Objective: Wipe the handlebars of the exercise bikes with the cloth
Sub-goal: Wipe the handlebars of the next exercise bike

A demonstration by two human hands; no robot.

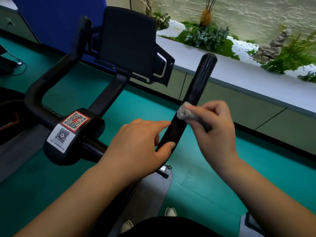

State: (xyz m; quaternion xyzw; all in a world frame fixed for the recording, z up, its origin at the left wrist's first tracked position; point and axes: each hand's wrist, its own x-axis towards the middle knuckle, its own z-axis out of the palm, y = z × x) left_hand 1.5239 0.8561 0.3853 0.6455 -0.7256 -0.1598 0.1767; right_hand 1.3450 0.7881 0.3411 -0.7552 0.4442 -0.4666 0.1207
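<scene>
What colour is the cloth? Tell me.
Grey; the cloth shows best in the head view, held by the right hand.

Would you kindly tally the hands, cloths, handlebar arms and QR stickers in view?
Hands: 2, left hand and right hand
Cloths: 1
Handlebar arms: 2
QR stickers: 2
Total: 7
</scene>
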